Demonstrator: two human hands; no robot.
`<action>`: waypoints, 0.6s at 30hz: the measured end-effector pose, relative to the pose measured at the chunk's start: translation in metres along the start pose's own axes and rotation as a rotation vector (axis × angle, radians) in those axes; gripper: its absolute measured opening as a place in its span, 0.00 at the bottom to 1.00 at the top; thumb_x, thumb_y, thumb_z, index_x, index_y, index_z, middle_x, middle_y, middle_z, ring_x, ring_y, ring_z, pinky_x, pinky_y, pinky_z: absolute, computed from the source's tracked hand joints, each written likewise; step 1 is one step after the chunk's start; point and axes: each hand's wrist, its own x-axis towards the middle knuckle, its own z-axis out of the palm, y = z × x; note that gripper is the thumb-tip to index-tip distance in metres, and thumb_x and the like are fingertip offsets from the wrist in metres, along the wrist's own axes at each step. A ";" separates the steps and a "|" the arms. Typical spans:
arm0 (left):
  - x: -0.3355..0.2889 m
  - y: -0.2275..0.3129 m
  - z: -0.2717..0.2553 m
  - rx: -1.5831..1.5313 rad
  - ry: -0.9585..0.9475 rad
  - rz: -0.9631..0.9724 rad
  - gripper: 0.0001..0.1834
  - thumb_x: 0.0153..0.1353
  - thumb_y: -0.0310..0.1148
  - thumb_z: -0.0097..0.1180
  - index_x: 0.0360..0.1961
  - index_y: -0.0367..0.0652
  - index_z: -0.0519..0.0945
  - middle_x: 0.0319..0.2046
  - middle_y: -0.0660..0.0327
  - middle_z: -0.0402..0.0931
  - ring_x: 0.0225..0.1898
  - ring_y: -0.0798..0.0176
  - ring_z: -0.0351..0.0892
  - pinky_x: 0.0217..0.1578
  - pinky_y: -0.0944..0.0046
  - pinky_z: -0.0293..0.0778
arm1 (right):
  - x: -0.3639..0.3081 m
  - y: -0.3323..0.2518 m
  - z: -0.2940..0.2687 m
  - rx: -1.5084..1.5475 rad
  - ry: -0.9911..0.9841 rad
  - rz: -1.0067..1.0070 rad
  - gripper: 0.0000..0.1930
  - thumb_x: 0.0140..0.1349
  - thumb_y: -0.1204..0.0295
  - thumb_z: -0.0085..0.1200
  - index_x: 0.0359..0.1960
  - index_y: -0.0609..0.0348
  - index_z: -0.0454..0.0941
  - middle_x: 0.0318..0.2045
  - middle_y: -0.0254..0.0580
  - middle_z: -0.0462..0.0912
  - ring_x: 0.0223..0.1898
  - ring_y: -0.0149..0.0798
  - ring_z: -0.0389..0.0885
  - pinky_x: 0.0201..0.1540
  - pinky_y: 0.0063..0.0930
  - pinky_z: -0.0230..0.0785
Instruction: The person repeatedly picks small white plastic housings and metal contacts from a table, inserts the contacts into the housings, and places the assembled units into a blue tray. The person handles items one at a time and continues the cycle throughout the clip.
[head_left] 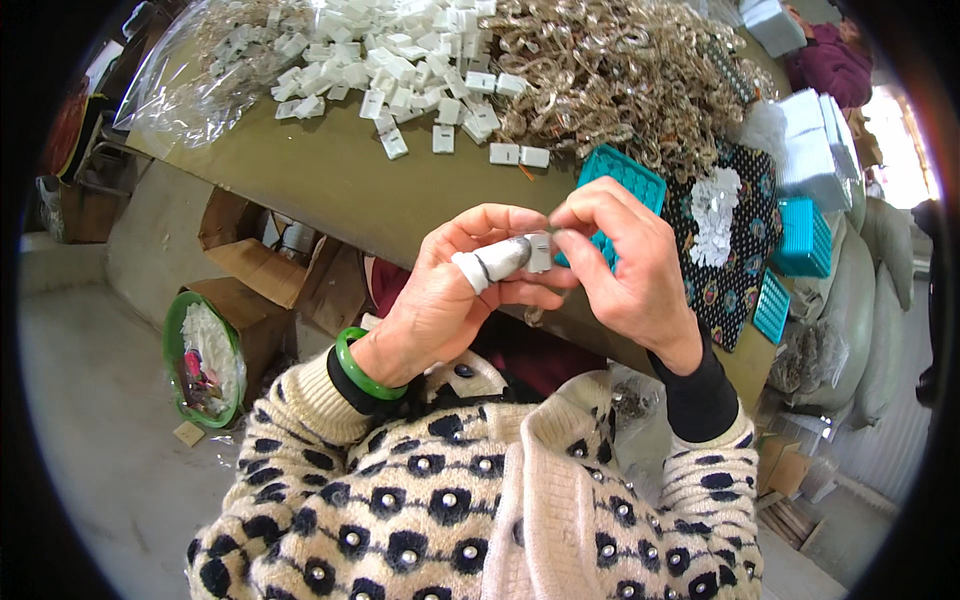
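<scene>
A small assembly workshop: heaps of white plastic pieces (410,65) and clear cords (600,85) on the tabletop (310,190), bulging sacks (878,320) to its right.

Table (330,195), olive-brown top: one clear plastic bag (215,115) by the left edge; next to it, back from the near edge, one heap of small white plastic blocks (400,65), then one tangled pile of clear brownish cords (600,80). Toward the right edge: one teal tray (632,176); one dark patterned cloth (735,285) bearing white flat pieces (715,215).
</scene>
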 end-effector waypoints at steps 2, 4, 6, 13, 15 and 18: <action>0.002 0.007 -0.007 -0.004 0.037 0.014 0.14 0.67 0.31 0.57 0.51 0.37 0.75 0.45 0.50 0.80 0.41 0.56 0.85 0.40 0.62 0.84 | 0.019 0.011 0.011 -0.243 -0.004 -0.059 0.06 0.56 0.79 0.56 0.36 0.63 0.76 0.32 0.45 0.76 0.32 0.49 0.79 0.32 0.38 0.72; 0.002 0.011 -0.014 0.021 0.085 0.004 0.12 0.66 0.30 0.57 0.49 0.38 0.77 0.42 0.52 0.80 0.38 0.58 0.85 0.35 0.64 0.83 | 0.034 0.021 0.025 -0.588 0.007 -0.159 0.05 0.54 0.78 0.56 0.33 0.62 0.75 0.30 0.44 0.74 0.31 0.44 0.81 0.32 0.33 0.74; 0.003 0.013 -0.020 0.003 0.075 -0.001 0.11 0.66 0.29 0.57 0.47 0.38 0.77 0.41 0.53 0.80 0.38 0.59 0.84 0.34 0.65 0.83 | 0.045 0.030 0.040 -0.858 -0.020 -0.167 0.04 0.52 0.77 0.55 0.29 0.61 0.73 0.29 0.42 0.73 0.30 0.40 0.81 0.32 0.29 0.76; 0.012 0.016 -0.030 -0.024 0.099 0.030 0.08 0.66 0.27 0.56 0.44 0.38 0.78 0.37 0.57 0.79 0.36 0.63 0.83 0.33 0.66 0.82 | 0.050 0.036 0.047 -0.759 -0.076 -0.123 0.08 0.47 0.79 0.59 0.29 0.61 0.72 0.31 0.45 0.72 0.34 0.44 0.81 0.32 0.32 0.76; 0.016 0.017 -0.031 -0.008 0.107 0.026 0.08 0.66 0.27 0.56 0.44 0.38 0.78 0.37 0.57 0.79 0.36 0.63 0.83 0.34 0.66 0.82 | 0.049 0.034 0.043 -0.641 -0.074 -0.069 0.09 0.48 0.79 0.60 0.30 0.63 0.72 0.32 0.46 0.72 0.34 0.47 0.80 0.31 0.34 0.75; 0.021 0.014 -0.028 0.027 0.159 0.045 0.09 0.66 0.27 0.57 0.46 0.37 0.77 0.38 0.56 0.79 0.38 0.63 0.83 0.36 0.64 0.84 | 0.044 0.029 0.040 -0.399 -0.037 0.019 0.09 0.51 0.79 0.60 0.31 0.63 0.71 0.32 0.47 0.73 0.30 0.48 0.79 0.30 0.37 0.74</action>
